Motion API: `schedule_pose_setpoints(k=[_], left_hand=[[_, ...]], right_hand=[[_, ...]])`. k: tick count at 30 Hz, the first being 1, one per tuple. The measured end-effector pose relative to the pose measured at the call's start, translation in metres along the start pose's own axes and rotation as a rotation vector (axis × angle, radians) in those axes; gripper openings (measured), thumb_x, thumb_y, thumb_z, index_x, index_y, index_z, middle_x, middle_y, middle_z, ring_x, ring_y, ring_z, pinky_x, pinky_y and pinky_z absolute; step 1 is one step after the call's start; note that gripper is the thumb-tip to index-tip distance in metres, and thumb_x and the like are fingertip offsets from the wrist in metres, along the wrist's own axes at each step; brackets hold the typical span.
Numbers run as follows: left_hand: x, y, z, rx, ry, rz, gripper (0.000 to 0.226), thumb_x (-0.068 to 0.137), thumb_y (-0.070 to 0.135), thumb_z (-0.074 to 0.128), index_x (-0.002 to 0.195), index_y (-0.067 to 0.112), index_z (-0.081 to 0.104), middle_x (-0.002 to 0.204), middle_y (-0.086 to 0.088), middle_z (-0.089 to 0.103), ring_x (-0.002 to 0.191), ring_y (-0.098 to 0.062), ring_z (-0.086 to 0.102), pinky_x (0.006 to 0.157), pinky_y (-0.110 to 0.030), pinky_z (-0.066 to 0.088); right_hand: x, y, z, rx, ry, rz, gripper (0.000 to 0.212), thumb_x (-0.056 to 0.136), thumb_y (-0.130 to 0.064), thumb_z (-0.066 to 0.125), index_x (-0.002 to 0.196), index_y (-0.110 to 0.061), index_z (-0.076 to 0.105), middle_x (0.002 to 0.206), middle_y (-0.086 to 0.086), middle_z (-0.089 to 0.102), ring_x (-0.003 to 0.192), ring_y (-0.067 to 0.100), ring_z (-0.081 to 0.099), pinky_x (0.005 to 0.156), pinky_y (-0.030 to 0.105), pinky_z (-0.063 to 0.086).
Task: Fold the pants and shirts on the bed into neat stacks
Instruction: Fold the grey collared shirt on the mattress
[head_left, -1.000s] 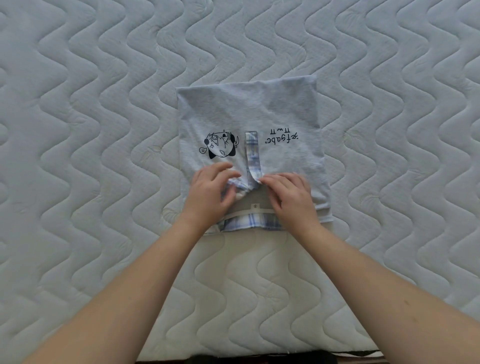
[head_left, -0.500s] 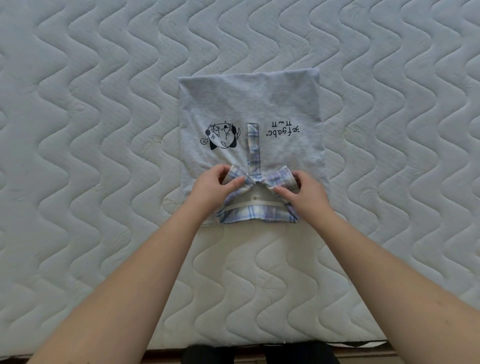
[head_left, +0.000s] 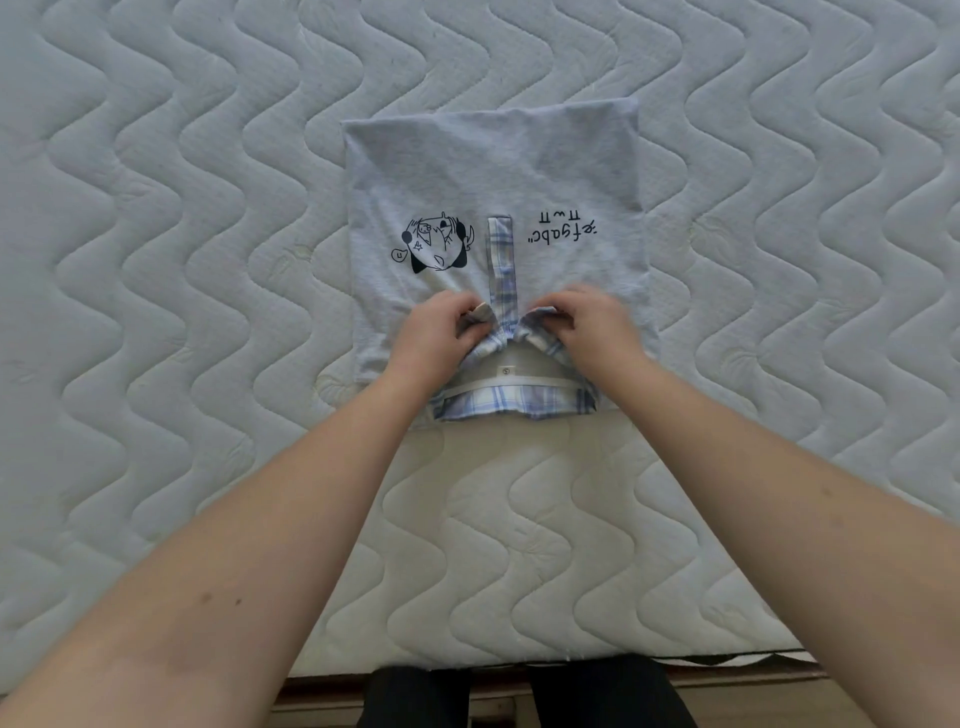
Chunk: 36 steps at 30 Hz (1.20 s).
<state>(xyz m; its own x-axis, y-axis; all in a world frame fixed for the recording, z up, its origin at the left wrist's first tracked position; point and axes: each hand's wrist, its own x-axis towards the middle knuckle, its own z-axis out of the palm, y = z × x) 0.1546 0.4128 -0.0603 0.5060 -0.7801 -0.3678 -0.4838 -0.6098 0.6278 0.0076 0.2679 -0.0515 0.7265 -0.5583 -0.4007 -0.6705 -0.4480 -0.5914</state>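
A folded grey shirt (head_left: 493, 208) lies flat on the quilted mattress (head_left: 156, 260) at centre frame, printed side up, a cartoon figure (head_left: 436, 241) left of its plaid placket (head_left: 500, 260) and upside-down lettering (head_left: 563, 231) to the right. At the shirt's lower edge, the left hand (head_left: 434, 338) and right hand (head_left: 592, 327) each pinch one point of the plaid collar (head_left: 514, 402), fingers curled round the cloth on either side of the placket. The garment looks light, soft and limp, likely to slump or shed its folds if lifted by one corner; the firmer collar band and the outer folded edges seem the surest places to take hold, with both hands supporting it underneath.
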Motion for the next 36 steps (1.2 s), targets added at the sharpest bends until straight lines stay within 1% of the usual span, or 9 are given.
schedule_pose_setpoints(k=[5,10,14,18,21,25,29,33,36], left_hand=[[-0.015,0.003,0.009,0.027,0.161,-0.013,0.042,0.088,0.032,0.069,0.125,0.014,0.057,0.117,-0.009,0.056,0.107,-0.025,0.052,0.094,-0.039,0.042],[-0.064,0.0,-0.001,-0.101,0.462,-0.108,0.039,0.09,0.035,0.066,0.119,0.012,0.053,0.105,-0.004,0.053,0.093,-0.021,0.052,0.083,-0.034,0.043],[-0.106,-0.003,0.01,-0.204,0.359,-0.438,0.036,0.086,0.05,0.066,0.096,0.018,0.05,0.075,0.007,0.059,0.068,-0.007,0.058,0.063,-0.029,0.041],[-0.112,0.003,0.031,-0.627,0.202,-0.713,0.036,0.088,0.041,0.07,0.095,0.008,0.058,0.08,-0.011,0.072,0.062,-0.02,0.07,0.056,-0.034,0.058],[-0.106,0.008,0.041,-0.75,0.186,-0.717,0.02,0.092,0.021,0.068,0.1,0.004,0.061,0.083,-0.013,0.07,0.058,-0.012,0.067,0.049,-0.026,0.054],[-0.105,0.005,0.041,-0.694,0.295,-0.672,0.009,0.093,0.015,0.063,0.091,0.009,0.057,0.075,-0.008,0.066,0.055,-0.01,0.065,0.046,-0.022,0.051],[-0.111,0.0,0.047,-0.665,0.302,-0.701,0.011,0.094,0.015,0.062,0.088,0.008,0.056,0.075,-0.013,0.067,0.055,-0.017,0.061,0.054,-0.03,0.051],[-0.113,-0.003,0.049,-0.69,0.231,-0.734,0.015,0.093,0.015,0.065,0.096,0.005,0.055,0.081,-0.017,0.065,0.054,-0.019,0.058,0.054,-0.03,0.05],[-0.112,-0.005,0.041,-0.672,0.212,-0.698,0.033,0.084,0.033,0.075,0.1,0.013,0.054,0.086,-0.006,0.066,0.058,-0.016,0.061,0.049,-0.027,0.052]], right_hand=[[-0.003,0.002,0.008,-0.162,0.182,0.088,0.051,0.082,-0.037,0.075,0.124,-0.018,0.052,0.118,0.005,0.05,0.105,0.021,0.05,0.089,0.032,0.036],[-0.054,0.008,0.006,0.057,0.322,0.177,0.04,0.092,-0.04,0.062,0.119,-0.012,0.054,0.102,0.001,0.05,0.096,0.023,0.053,0.087,0.038,0.041],[-0.101,0.013,0.018,0.131,0.322,0.413,0.039,0.093,-0.05,0.054,0.108,-0.014,0.05,0.096,0.01,0.064,0.089,0.032,0.061,0.071,0.037,0.041],[-0.118,0.016,0.033,0.227,0.163,0.611,0.05,0.086,-0.063,0.058,0.095,-0.014,0.058,0.09,0.007,0.07,0.085,0.024,0.067,0.075,0.036,0.053],[-0.111,0.013,0.041,0.545,0.126,0.65,0.034,0.092,-0.045,0.062,0.09,-0.01,0.061,0.083,0.008,0.074,0.064,0.011,0.07,0.064,0.029,0.056],[-0.101,0.012,0.044,0.665,0.325,0.582,0.016,0.095,-0.015,0.055,0.079,-0.017,0.055,0.073,0.009,0.071,0.06,0.009,0.07,0.057,0.028,0.055],[-0.106,0.02,0.05,0.619,0.305,0.621,0.017,0.094,-0.016,0.057,0.078,-0.019,0.056,0.067,0.002,0.07,0.065,0.014,0.071,0.065,0.035,0.057],[-0.112,0.03,0.051,0.721,0.154,0.724,0.013,0.093,-0.014,0.062,0.083,-0.008,0.058,0.074,0.012,0.066,0.049,0.008,0.064,0.046,0.022,0.051],[-0.115,0.035,0.041,0.69,0.182,0.699,0.022,0.084,-0.03,0.075,0.09,-0.016,0.059,0.08,0.005,0.068,0.054,0.009,0.065,0.045,0.023,0.046]])
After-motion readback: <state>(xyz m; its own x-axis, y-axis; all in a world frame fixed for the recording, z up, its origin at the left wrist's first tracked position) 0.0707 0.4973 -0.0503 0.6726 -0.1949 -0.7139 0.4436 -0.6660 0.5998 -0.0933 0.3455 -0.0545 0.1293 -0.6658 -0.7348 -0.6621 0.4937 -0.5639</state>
